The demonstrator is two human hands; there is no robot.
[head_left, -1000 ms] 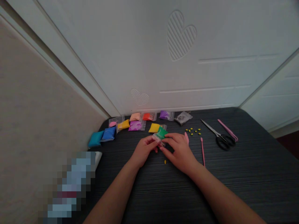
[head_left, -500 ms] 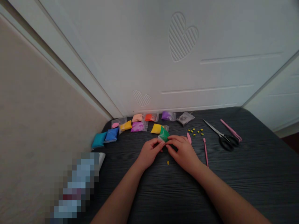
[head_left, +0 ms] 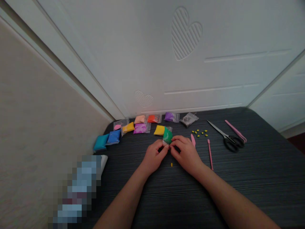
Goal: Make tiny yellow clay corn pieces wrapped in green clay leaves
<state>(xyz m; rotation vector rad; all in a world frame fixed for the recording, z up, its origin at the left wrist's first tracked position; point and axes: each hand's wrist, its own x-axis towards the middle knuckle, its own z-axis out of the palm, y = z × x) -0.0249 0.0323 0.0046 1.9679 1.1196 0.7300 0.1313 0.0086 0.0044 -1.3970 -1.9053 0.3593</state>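
A small clear bag of green clay [head_left: 167,136] is held up between my two hands above the dark table. My left hand [head_left: 154,156] pinches its near left edge with thumb and fingers. My right hand [head_left: 187,153] grips the near right edge, its fingertips almost meeting the left ones. Just below the hands lies a tiny yellow piece [head_left: 171,164]. The yellow clay bag [head_left: 159,130] rests right behind the green one. A pink flat tool [head_left: 193,140] sits beyond my right hand, partly hidden by it.
Bags of purple [head_left: 169,116], red, peach, magenta, orange and blue [head_left: 113,137] clay line the back and left. To the right lie several small yellow-green pieces [head_left: 202,133], a thin pink tool [head_left: 210,154], scissors [head_left: 230,141] and pink tweezers [head_left: 234,129]. A white panel [head_left: 143,63] stands behind.
The green bag has turned more upright, and the fingertips have come together along its near edge. The view has shifted slightly; the things lying on the table stay in place.
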